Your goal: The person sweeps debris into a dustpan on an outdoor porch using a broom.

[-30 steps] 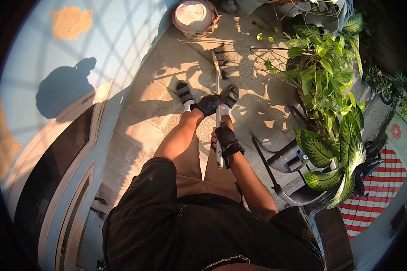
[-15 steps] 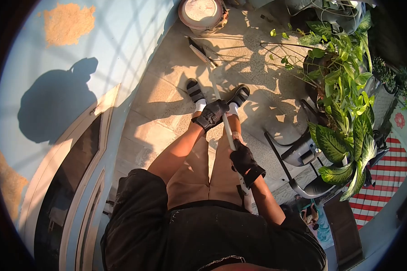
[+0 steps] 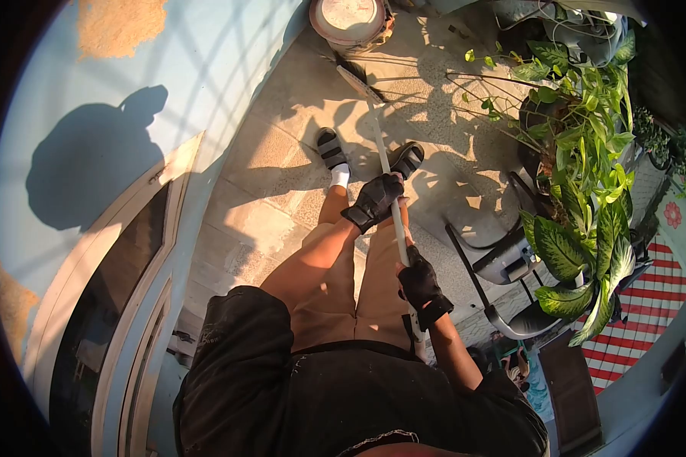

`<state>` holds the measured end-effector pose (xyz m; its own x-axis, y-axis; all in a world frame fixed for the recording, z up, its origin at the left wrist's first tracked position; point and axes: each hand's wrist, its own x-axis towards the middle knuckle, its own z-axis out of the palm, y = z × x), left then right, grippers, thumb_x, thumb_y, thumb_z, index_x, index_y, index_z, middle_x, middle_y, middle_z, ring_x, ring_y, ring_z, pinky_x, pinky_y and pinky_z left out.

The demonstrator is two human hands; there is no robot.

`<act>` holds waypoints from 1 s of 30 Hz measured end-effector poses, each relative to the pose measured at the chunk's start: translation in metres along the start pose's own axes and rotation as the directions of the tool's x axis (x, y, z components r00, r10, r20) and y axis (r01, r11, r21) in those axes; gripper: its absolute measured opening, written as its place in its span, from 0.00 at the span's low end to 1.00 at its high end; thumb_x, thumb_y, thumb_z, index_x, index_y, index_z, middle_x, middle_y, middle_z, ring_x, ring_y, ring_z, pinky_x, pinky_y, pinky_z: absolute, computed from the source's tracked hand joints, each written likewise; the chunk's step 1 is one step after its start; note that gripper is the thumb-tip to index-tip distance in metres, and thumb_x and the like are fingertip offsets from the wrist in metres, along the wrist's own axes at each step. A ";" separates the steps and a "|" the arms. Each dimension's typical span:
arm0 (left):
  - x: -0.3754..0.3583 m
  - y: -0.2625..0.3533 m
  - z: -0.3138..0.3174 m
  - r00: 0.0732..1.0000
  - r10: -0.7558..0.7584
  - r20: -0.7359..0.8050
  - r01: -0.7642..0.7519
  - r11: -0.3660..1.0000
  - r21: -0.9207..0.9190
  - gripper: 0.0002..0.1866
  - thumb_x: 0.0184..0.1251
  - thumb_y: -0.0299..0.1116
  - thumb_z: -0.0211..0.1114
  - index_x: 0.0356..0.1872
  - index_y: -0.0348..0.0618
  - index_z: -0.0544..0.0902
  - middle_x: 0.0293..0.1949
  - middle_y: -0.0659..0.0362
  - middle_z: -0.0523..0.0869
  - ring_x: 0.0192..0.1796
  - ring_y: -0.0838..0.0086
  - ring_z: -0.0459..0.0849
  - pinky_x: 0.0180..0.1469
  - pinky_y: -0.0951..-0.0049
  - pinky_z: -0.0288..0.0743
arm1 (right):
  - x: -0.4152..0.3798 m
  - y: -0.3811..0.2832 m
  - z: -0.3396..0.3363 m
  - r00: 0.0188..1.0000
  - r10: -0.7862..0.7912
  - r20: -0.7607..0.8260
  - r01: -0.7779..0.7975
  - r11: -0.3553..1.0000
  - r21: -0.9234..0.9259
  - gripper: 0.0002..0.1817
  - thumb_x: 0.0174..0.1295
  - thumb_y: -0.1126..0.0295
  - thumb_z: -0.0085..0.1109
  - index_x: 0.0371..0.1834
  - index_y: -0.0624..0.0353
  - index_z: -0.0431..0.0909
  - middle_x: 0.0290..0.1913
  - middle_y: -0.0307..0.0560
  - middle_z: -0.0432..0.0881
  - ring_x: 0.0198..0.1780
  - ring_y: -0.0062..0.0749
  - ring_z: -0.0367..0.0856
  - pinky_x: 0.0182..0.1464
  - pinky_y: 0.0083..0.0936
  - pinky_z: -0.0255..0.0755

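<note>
A push broom with a long white handle [image 3: 381, 137] slants across the floor in front of me. Its narrow crosswise head [image 3: 360, 82] rests on the floor; whether it bears bristles or a rubber strip is too small to tell. My left hand [image 3: 375, 202], in a black fingerless glove, is closed round the handle in front of my shins. Lower in the view, nearer my body, my right hand [image 3: 423, 286] grips the same handle, also gloved. The handle's near end runs down beside my right thigh.
A paint-stained bucket [image 3: 348, 19] stands beyond the broom head. Leafy potted plants [image 3: 579, 183] and a black chair [image 3: 503, 263] are on the right. On the left is a blue wall [image 3: 229, 46] with a framed window [image 3: 118, 282]. A red-and-white striped surface [image 3: 633, 327] lies far right.
The broom head has shifted right and slightly toward the bucket. My left hand has moved right and a little nearer my body along with the handle; the right hand is slightly further right.
</note>
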<state>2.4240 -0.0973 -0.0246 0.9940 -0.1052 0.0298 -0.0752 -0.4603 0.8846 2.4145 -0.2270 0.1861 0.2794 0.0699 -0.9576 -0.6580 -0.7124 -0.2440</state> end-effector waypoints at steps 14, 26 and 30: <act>-0.031 -0.030 -0.036 0.982 -0.189 0.002 0.184 0.959 0.216 0.10 0.50 0.28 0.70 0.28 0.42 0.75 0.32 0.52 0.78 0.44 0.53 0.79 0.43 0.58 0.76 | 0.048 0.015 0.016 0.964 -0.223 0.146 0.221 0.975 0.031 0.33 0.61 0.70 0.56 0.72 0.50 0.60 0.27 0.48 0.76 0.28 0.30 0.77 0.32 0.27 0.70; 0.010 -0.040 -0.009 0.902 -0.273 0.334 0.207 0.953 0.220 0.10 0.55 0.35 0.68 0.30 0.43 0.77 0.34 0.49 0.78 0.40 0.52 0.80 0.41 0.56 0.74 | 0.101 0.005 0.011 0.968 -0.248 0.037 0.251 0.963 -0.095 0.34 0.58 0.70 0.52 0.72 0.55 0.59 0.21 0.46 0.74 0.17 0.30 0.74 0.20 0.29 0.69; -0.010 -0.030 -0.017 0.942 -0.262 0.210 0.258 0.965 0.043 0.13 0.49 0.29 0.72 0.30 0.41 0.75 0.34 0.52 0.78 0.40 0.53 0.80 0.48 0.58 0.75 | 0.064 -0.007 -0.008 0.984 -0.126 0.123 0.137 0.987 -0.088 0.31 0.59 0.65 0.52 0.68 0.56 0.64 0.28 0.54 0.81 0.24 0.35 0.82 0.25 0.33 0.74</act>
<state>2.4176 -0.0674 -0.0435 0.9395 -0.1636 -0.3009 0.1808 -0.5093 0.8414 2.4425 -0.2232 0.1279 0.2719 0.2442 -0.9308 -0.5497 -0.7545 -0.3585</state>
